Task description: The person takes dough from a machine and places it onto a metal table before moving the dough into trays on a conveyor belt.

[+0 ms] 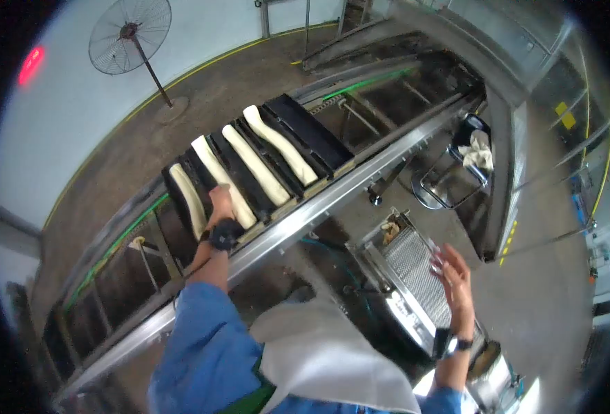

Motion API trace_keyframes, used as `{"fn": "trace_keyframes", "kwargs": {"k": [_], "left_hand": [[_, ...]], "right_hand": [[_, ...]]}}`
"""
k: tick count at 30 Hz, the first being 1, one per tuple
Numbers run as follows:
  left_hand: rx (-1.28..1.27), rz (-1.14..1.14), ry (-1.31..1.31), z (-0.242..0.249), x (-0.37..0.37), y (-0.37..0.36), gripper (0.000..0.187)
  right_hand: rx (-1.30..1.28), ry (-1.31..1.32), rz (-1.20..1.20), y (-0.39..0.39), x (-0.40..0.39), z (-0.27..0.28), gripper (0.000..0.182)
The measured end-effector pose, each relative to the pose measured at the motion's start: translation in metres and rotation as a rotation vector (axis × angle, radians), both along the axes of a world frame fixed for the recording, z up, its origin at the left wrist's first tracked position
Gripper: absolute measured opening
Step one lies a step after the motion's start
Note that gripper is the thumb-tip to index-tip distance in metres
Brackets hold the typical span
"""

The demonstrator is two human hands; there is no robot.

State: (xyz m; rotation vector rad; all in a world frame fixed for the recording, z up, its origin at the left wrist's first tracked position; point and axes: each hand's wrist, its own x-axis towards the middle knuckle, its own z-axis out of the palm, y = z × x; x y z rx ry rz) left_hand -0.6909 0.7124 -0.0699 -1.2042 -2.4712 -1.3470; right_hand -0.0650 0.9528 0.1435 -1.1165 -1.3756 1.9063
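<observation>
Several long, slightly curved cream-coloured pieces lie side by side in black trough-like moulds on a conveyor. My left hand (pixel 222 203) reaches over the moulds, against the second cream-coloured piece (pixel 211 169) from the left; its fingers are mostly hidden. The leftmost piece (pixel 188 196) lies beside my left wrist. Two further pieces, a third (pixel 253 162) and a fourth (pixel 277 143), rest to the right. My right hand (pixel 457 279) is raised above a machine with a textured metal surface (pixel 415 269), its fingers apart and holding nothing.
A flat black block (pixel 308 131) sits at the right end of the mould row. The conveyor's metal rail (pixel 312 214) crosses in front of me. A stool (pixel 450 176) with a pale cloth (pixel 477 152) stands at right. A fan (pixel 131 31) stands near the wall.
</observation>
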Motion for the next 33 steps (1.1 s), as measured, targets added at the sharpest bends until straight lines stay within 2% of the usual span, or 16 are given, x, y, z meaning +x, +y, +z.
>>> {"fn": "trace_keyframes", "kwargs": {"k": [2,3,6,8,10,12,16,17,19,20,22,23,24,28,30,33], "left_hand": [[0.255,0.655,-0.82,0.026,0.017,0.02,0.032],[0.259,0.66,-0.817,0.055,0.038,0.021,0.032],[0.238,0.628,-0.622,0.131,0.095,0.025,0.04],[0.065,0.561,0.298,0.145,0.111,0.031,0.043],[0.264,0.355,-0.225,0.17,0.125,0.062,0.047],[0.351,0.071,-0.699,0.14,0.101,0.085,0.055],[0.171,0.03,-1.085,0.152,0.135,0.13,0.088],[0.174,0.027,-1.087,0.129,0.126,0.137,0.088],[0.436,0.288,-0.907,0.065,0.098,0.149,0.061],[0.417,0.38,-1.118,0.077,0.099,0.14,0.049],[0.308,0.538,-0.981,0.119,0.124,0.143,0.043],[0.298,0.021,-0.668,0.098,0.113,0.113,0.041],[0.326,0.33,-1.056,0.097,0.098,0.114,0.042],[0.191,0.416,-0.157,0.137,0.132,0.072,0.05],[-0.167,0.602,0.069,0.161,0.144,0.049,0.056],[-0.352,0.876,-0.352,0.121,0.119,0.007,0.053]], "right_hand": [[-0.1,-0.162,-0.106,-0.007,0.04,-0.041,0.054],[-0.11,-0.279,-0.123,-0.011,0.061,-0.062,0.052],[-0.119,-0.478,-0.185,-0.01,0.135,-0.142,0.047],[-0.069,-0.55,-0.197,-0.003,0.162,-0.152,0.044],[-0.011,-0.62,-0.213,0.009,0.185,-0.16,0.041],[0.105,-0.756,-0.239,0.026,0.205,-0.174,0.044],[0.035,-0.762,-0.237,0.049,0.214,-0.158,0.047],[0.237,-0.868,-0.102,0.06,0.251,-0.199,0.048],[0.287,-1.029,-0.065,0.061,0.255,-0.184,0.045],[0.334,-1.188,-0.029,0.052,0.257,-0.179,0.043],[0.31,-1.046,-0.119,0.047,0.264,-0.162,0.051],[0.401,-1.295,-0.06,0.048,0.269,-0.159,0.054],[0.498,-1.542,-0.002,0.042,0.274,-0.16,0.057],[0.44,-1.527,0.033,0.021,0.322,-0.19,0.061],[0.282,-1.548,0.13,0.025,0.325,-0.191,0.057],[0.316,-1.619,0.158,0.014,0.34,-0.199,0.046]]}}
